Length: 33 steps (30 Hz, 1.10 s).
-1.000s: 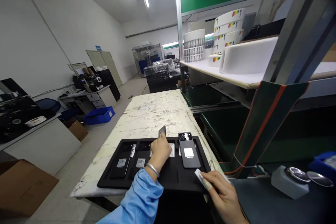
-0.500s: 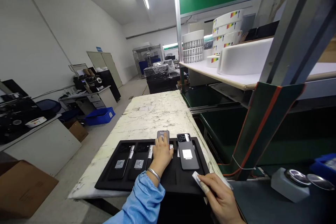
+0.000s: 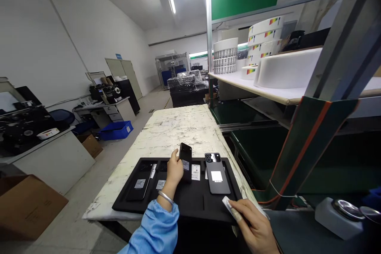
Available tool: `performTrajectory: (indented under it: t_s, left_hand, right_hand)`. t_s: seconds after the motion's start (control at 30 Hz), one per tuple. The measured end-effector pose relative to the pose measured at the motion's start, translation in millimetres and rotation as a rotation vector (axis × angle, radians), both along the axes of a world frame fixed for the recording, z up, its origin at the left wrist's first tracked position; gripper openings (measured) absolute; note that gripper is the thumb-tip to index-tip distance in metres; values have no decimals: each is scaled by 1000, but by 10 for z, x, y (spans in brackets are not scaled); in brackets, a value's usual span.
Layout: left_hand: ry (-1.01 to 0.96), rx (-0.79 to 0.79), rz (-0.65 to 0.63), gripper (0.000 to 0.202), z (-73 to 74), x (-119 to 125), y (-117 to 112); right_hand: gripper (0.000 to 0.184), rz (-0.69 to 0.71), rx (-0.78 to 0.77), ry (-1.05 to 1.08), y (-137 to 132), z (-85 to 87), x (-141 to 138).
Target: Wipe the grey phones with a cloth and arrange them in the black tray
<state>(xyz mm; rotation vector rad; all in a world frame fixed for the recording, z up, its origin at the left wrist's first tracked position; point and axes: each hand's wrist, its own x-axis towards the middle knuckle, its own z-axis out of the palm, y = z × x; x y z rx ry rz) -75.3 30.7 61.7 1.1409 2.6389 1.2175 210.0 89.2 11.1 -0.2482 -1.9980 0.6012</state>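
1. Our left hand (image 3: 174, 168) grips a dark phone (image 3: 185, 154) by its long edges, tilted up over the middle of the black tray (image 3: 190, 206).
2. Our right hand (image 3: 253, 222) pinches a small white wad (image 3: 231, 207) at the tray's near right corner.
3. We judge the phone light, stiff, slick and scratch-prone; the edges are the safest hold.
4. Two phones (image 3: 149, 174) lie in the tray's left slots, a grey phone (image 3: 216, 172) in its right.
5. Label print is unreadable; our palm hides the phone's lower end.
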Motion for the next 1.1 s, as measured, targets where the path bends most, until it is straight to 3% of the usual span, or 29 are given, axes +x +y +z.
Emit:
performTrajectory:
  t_s: [0.17, 0.27, 0.43, 0.5, 0.6, 0.77, 0.93, 1.1]
  left_hand:
    - [-11, 29, -112, 32, -173, 5, 68]
    - [75, 12, -131, 35, -174, 44, 30]
    - [126, -67, -45, 54, -190, -99, -384]
    - [100, -97, 4, 67, -260, -178, -593]
    - [38, -89, 27, 69, -386, -249, -795]
    - [-110, 95, 18, 71, -480, -318, -818]
    - [-419, 390, 40, 62, -487, -449, -843]
    - [-738, 651, 74, 47, -451, -574, -931]
  right_hand:
    - [24, 2, 1, -35, 28, -49, 7]
    - [25, 4, 12, -60, 50, -81, 26]
    - [28, 10, 53, -74, 91, -101, 33]
    - [29, 22, 68, -73, 99, -88, 29]
    - [30, 27, 79, -75, 97, -68, 24]
    - [28, 0, 77, -99, 81, -65, 27]
    - [27, -6, 97, -96, 75, -29, 32]
    - [29, -25, 102, -163, 146, -185, 69]
